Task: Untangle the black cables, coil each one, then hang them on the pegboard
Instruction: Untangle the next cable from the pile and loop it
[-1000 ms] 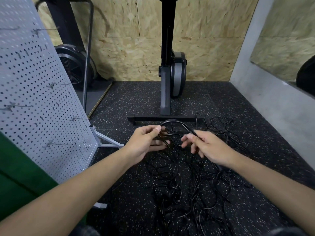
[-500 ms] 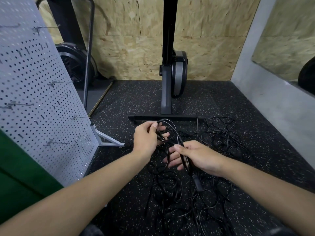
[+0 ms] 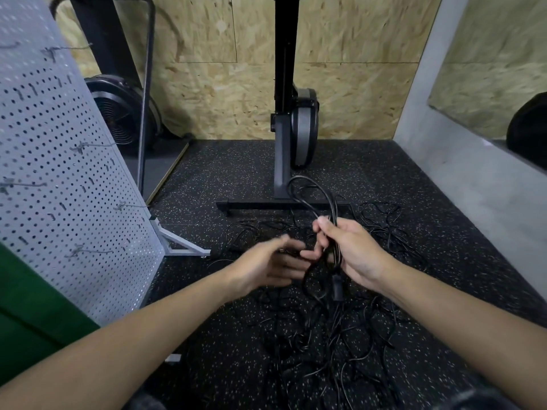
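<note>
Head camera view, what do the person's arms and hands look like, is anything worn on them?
The left forearm and right forearm are bare right up to the frame's edge, with no sleeves in view. The left hand and right hand are ungloved, and no watch, ring or wristband shows. The left hand is motion-blurred, so fine detail there cannot be told.

Black cables (image 3: 334, 329) on a black floor (image 3: 236, 173) speckled with pale flecks. At nine o'clock the pegboard (image 3: 59, 173) is light grey, dotted with dark holes. At twelve, a tan, flaked-wood wall (image 3: 355, 84); at eight, a plain green surface (image 3: 29, 306).
</note>
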`<state>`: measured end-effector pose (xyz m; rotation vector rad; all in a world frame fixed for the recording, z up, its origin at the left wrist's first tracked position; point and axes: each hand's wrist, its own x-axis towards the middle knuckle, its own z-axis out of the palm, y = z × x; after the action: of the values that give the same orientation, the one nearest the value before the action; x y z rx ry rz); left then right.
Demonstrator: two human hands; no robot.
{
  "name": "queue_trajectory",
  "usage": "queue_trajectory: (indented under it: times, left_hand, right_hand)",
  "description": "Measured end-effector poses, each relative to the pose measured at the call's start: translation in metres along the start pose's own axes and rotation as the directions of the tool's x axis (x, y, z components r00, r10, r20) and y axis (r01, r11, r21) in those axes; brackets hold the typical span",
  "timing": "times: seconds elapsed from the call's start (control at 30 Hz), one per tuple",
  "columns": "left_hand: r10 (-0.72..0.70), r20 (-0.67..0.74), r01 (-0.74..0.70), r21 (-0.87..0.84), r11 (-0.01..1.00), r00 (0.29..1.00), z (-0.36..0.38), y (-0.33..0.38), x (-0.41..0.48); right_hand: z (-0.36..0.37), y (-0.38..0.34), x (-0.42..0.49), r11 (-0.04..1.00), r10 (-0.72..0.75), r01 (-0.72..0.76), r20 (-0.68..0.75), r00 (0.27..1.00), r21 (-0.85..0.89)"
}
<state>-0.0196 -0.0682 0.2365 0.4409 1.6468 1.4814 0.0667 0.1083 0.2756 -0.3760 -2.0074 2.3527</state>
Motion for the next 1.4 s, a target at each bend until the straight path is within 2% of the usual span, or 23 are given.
queue_trajectory:
  times: [0.07,0.1,0.17,0.23,0.3,0.43,0.5,0.57,0.63,0.7,0.77,0.87,0.93,1.1,1.2,1.27,1.33,1.4]
  left_hand:
    - [-0.020,0.161,-0.014,0.202,0.979,0.987,0.008,-0.005,-0.004]
    - [-0.003,0.198,-0.053,0.277,0.960,0.980,0.011,-0.007,-0.004]
    - [0.118,0.204,-0.194,0.407,0.893,0.972,0.015,-0.012,-0.001]
    - [0.258,0.182,-0.316,0.561,0.766,0.949,0.017,-0.013,0.003]
    - [0.314,0.174,-0.343,0.693,0.634,0.933,0.018,-0.012,0.007]
    - [0.293,0.231,-0.353,0.801,0.483,0.928,0.015,-0.014,0.010]
    - [0.297,0.245,-0.357,0.831,0.426,0.923,0.009,-0.016,0.013]
    - [0.311,0.207,-0.331,0.842,0.425,0.928,0.003,-0.016,0.013]
    - [0.337,0.195,-0.325,0.862,0.389,0.921,0.000,-0.016,0.015]
    - [0.375,0.214,-0.344,0.881,0.324,0.902,-0.001,-0.013,0.015]
    - [0.401,0.220,-0.358,0.881,0.310,0.889,0.000,-0.008,0.011]
    - [0.451,0.182,-0.367,0.856,0.365,0.874,0.000,-0.001,0.004]
    - [0.508,0.162,-0.370,0.865,0.339,0.846,-0.001,0.000,0.001]
    - [0.679,0.132,-0.341,0.922,0.183,0.722,0.000,0.002,-0.001]
    - [0.743,0.097,-0.318,0.934,0.163,0.663,0.003,0.008,-0.002]
    - [0.748,0.051,-0.288,0.938,0.190,0.661,0.006,0.011,-0.003]
    - [0.731,0.032,-0.233,0.956,0.176,0.682,0.008,0.013,-0.001]
    - [0.706,-0.009,-0.201,0.956,0.214,0.708,0.005,0.013,0.001]
  right_hand:
    - [-0.001,-0.002,0.000,0.996,-0.017,0.019,-0.016,1.000,0.084]
    - [-0.002,-0.003,0.000,0.996,-0.023,0.025,-0.028,0.999,0.090]
    - [-0.004,-0.004,-0.002,0.998,-0.036,0.040,-0.073,0.997,0.057]
    - [-0.007,-0.002,-0.001,0.998,-0.052,0.054,-0.120,0.991,0.018]
    - [-0.009,0.001,0.001,0.995,-0.068,0.056,-0.157,0.985,-0.083]
    - [-0.021,-0.002,0.005,0.952,-0.111,0.033,-0.242,0.964,-0.305]
    - [-0.030,-0.006,0.007,0.946,-0.120,0.018,-0.297,0.947,-0.324]
    - [-0.035,-0.006,0.008,0.943,-0.112,-0.003,-0.326,0.939,-0.333]
    - [-0.036,-0.005,0.009,0.910,-0.121,-0.024,-0.321,0.939,-0.414]
    - [-0.038,-0.007,0.008,0.801,-0.178,-0.038,-0.298,0.938,-0.598]
    - [-0.040,-0.012,0.005,0.635,-0.208,-0.060,-0.245,0.947,-0.770]
    - [-0.038,-0.012,0.000,0.507,-0.134,-0.070,-0.159,0.978,-0.859]
    - [-0.033,-0.007,-0.002,0.457,-0.072,-0.052,-0.095,0.993,-0.888]
    - [-0.025,-0.002,-0.002,0.414,0.041,0.028,0.049,0.998,-0.910]
    - [-0.023,-0.003,-0.001,0.488,0.097,0.049,0.110,0.989,-0.871]
    - [-0.022,-0.001,-0.001,0.480,0.120,0.071,0.145,0.982,-0.874]
    - [-0.021,0.002,0.000,0.437,0.130,0.123,0.197,0.972,-0.891]
    - [-0.022,0.005,0.000,0.447,0.127,0.139,0.216,0.968,-0.884]
